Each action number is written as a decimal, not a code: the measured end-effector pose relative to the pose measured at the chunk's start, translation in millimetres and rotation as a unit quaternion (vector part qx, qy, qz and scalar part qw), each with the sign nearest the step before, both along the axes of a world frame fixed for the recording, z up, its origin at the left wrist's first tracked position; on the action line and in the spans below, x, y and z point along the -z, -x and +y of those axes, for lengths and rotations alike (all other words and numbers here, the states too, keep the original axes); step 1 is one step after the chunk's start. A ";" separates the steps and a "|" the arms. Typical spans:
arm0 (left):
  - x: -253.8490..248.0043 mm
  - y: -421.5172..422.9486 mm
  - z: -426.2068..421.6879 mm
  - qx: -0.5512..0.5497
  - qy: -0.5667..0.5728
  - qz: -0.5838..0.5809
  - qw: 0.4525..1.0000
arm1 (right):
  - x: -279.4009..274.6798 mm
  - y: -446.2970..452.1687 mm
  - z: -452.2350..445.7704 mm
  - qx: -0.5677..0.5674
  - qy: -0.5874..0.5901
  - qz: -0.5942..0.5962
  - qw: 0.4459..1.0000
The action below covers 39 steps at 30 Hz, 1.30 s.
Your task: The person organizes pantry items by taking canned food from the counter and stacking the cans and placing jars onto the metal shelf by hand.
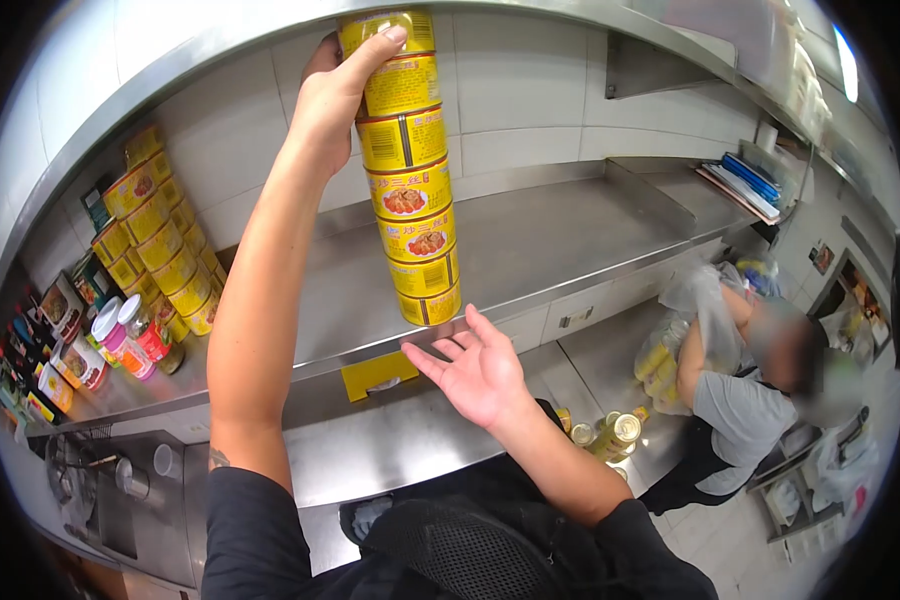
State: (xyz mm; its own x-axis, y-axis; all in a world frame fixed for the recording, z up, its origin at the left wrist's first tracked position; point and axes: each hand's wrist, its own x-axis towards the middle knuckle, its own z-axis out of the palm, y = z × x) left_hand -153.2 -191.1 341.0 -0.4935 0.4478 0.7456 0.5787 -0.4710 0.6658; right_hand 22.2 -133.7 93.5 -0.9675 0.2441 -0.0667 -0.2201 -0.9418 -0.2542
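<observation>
"What does the left hand [342,85] have hold of?"

"The upper end of a tall stack of yellow cylindrical metal cans [408,190]. The thumb lies across the top can and the fingers go behind, so the grip is closed there."

"And the right hand [485,375]?"

"Open, palm up, fingers spread, holding nothing. It's just beside the bottom can; I can't tell whether they touch."

"Anything readable?"

"Below the grip, the fourth and fifth cans from the top show 炒三丝 in red, above a picture of a plated dish. The smaller print and the barcodes are too fine for me."

"How many cans?"

"Seven in the column, one on another, running down from the grip in front of the silver stainless-steel shelf [560,225]. Whether it bears on the edge, I can't tell."

"What's around?"

"Left of the grip and lower, more stacked yellow cans [160,240], overlapping too much to count, with lidded jars [150,330] nearer. Right of the grip, blue folders and papers [745,185]. Low on the right, a person in a grey shirt [745,415] at a clear plastic bag [705,310]; yellow cans with pale round tops [615,435] stand near."

"In the way?"

"A curved metal edge [220,45] runs close above the grip."
</observation>
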 end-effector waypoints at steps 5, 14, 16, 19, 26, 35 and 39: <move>-11.3 22.2 -2.3 0.122 -0.015 -0.071 0.990 | 8.5 3.4 3.5 -0.010 -0.012 0.011 1.000; 4.0 74.5 -21.2 0.080 -0.108 -0.147 0.980 | -2.3 5.4 4.9 0.014 -0.042 -0.023 0.999; 32.2 85.7 -51.6 -0.122 -0.028 -0.105 0.987 | 0.9 6.6 10.3 -0.001 -0.027 -0.018 0.999; 93.6 116.7 -112.6 -0.280 0.184 0.007 0.942 | 2.6 6.8 16.1 -0.013 -0.012 -0.018 1.000; 175.8 113.5 -178.2 -0.223 0.408 -0.073 0.882 | 8.3 13.2 14.1 -0.023 -0.067 0.013 0.997; 44.0 1.2 -65.6 -0.142 0.090 0.072 0.983 | 11.9 14.5 8.8 0.011 -0.064 0.006 0.998; 54.2 2.9 -14.5 -0.014 0.088 0.013 0.996 | 7.8 3.9 12.8 -0.038 -0.018 -0.033 0.999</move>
State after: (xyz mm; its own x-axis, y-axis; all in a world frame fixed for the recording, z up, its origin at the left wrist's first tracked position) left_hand -156.1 -205.6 286.8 -0.4894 0.5586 0.6697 0.6085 -0.3313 0.7210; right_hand 18.3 -120.9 85.7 -0.9771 0.1739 -0.1225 -0.1306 -0.9450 -0.3000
